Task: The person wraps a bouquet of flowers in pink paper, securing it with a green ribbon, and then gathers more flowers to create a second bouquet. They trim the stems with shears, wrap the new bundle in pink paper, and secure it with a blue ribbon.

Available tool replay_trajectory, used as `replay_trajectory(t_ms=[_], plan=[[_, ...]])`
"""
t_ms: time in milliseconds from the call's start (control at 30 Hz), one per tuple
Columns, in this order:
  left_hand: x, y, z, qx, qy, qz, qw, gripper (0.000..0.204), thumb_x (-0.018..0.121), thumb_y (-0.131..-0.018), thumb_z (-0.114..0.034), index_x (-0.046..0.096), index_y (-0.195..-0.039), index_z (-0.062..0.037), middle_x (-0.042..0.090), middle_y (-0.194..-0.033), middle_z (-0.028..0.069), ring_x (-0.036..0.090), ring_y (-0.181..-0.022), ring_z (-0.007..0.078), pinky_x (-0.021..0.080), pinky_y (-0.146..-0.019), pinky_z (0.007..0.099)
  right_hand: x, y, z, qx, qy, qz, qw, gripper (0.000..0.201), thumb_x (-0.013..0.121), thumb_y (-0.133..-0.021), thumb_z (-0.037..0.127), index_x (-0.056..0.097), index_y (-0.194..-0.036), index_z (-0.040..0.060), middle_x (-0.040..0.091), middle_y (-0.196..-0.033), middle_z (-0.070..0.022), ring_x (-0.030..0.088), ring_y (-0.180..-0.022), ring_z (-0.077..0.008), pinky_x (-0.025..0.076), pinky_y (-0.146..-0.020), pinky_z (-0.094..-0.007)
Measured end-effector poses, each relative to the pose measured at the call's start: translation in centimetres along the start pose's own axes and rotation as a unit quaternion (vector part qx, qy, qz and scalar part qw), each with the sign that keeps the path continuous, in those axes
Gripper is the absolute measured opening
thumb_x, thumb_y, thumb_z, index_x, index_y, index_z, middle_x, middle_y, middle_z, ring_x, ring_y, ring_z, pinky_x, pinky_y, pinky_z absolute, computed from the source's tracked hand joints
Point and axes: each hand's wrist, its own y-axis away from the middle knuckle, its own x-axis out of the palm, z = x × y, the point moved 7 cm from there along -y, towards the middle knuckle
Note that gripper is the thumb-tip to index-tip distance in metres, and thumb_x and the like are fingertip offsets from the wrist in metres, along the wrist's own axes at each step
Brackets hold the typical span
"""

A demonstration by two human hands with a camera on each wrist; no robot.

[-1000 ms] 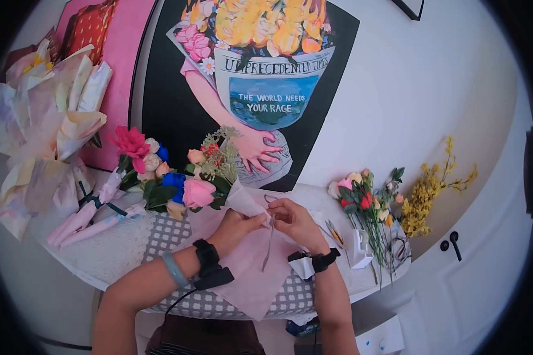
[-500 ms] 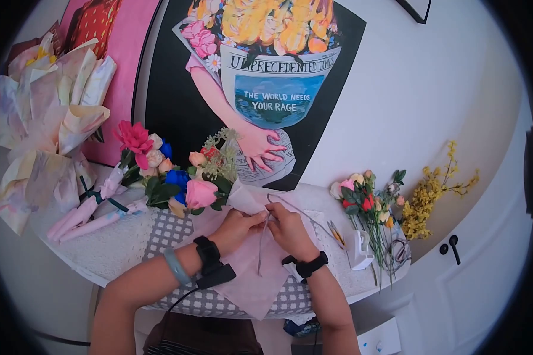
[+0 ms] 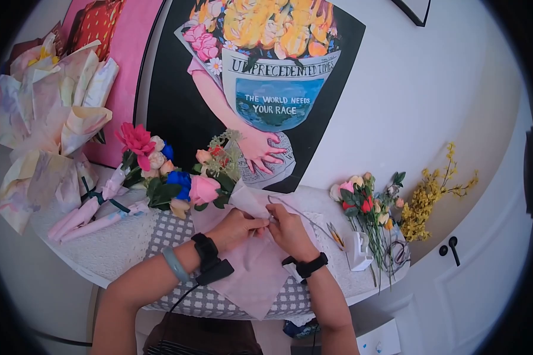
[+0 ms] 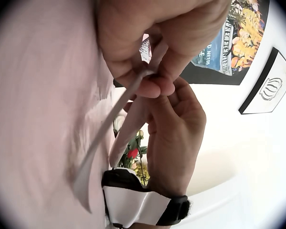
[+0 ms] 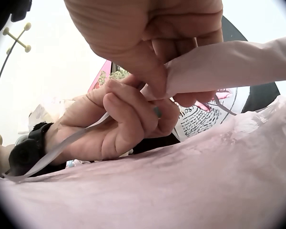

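Observation:
Both hands meet at the lower end of a pale paper wrap point(image 3: 249, 199) around flowers with a pink rose point(image 3: 204, 190). My left hand point(image 3: 237, 229) pinches a thin greyish ribbon point(image 4: 105, 126) between thumb and finger, and one tail hangs over the pink paper point(image 3: 243, 278). Fingertip to fingertip with it, my right hand point(image 3: 291, 232) pinches the ribbon too, its fingers bent. In the right wrist view a wide pale strip point(image 5: 229, 67) runs rightward from the right hand point(image 5: 148, 33), above the left hand point(image 5: 119, 119). The exact crossing of the ribbon is hidden by fingers.
Right of the hands are scissors point(image 3: 336, 234), a white tape dispenser point(image 3: 358, 251), loose flowers point(image 3: 367, 204) and yellow blossoms point(image 3: 419, 212). On the left lie a pink-wrapped bundle point(image 3: 89, 214) and a large paper-wrapped bouquet point(image 3: 41, 124). Paintings point(image 3: 172, 118) stand behind the table.
My right hand has moved slightly left and down against my left fingertips. The ribbon tail hanging below has shifted left, and a length of ribbon now stretches out to the right behind my right hand.

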Motion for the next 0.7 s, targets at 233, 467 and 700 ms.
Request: replay_trajectory(t_ms=[233,467,700], plan=[[0.3,0.3,-1.1,0.000,0.010,-0.017,1.000,0.020,0.063,-0.084,-0.013,0.052,-0.099,-0.0056,0.047,-0.067,-0.0016,0.043,-0.054,0.0074,0.032,-0.048,0.0207,0.2,-0.2,-0.5,0.033,-0.049,0.046,0.997,0.059,0.060,-0.075,-0.002,0.034,-0.128,0.0021,0.048,-0.128,-0.0164,0.058,-0.082,-0.0276,0.047,-0.071,-0.0311],[0.6,1.0,-1.7,-0.013,-0.084,-0.021,0.996,0.022,0.064,-0.085,-0.019,0.052,-0.099,-0.0074,0.045,-0.063,-0.0042,0.037,-0.047,0.0049,0.027,-0.042,0.0200,0.5,0.2,-1.0,0.104,-0.145,0.099,0.979,0.066,0.058,-0.076,-0.004,0.028,-0.134,0.0037,0.042,-0.135,-0.0102,0.053,-0.077,-0.0120,0.046,-0.068,-0.0249],[1.4,1.1,-2.8,0.108,-0.224,-0.001,0.969,0.027,0.061,-0.086,-0.017,0.052,-0.109,-0.0055,0.055,-0.082,0.0001,0.050,-0.069,0.0062,0.040,-0.057,0.0213,1.6,0.8,-2.1,0.173,-0.335,0.204,0.903,0.050,0.054,-0.082,-0.002,0.036,-0.129,-0.0010,0.053,-0.116,-0.0119,0.054,-0.078,-0.0105,0.047,-0.067,-0.0242]])
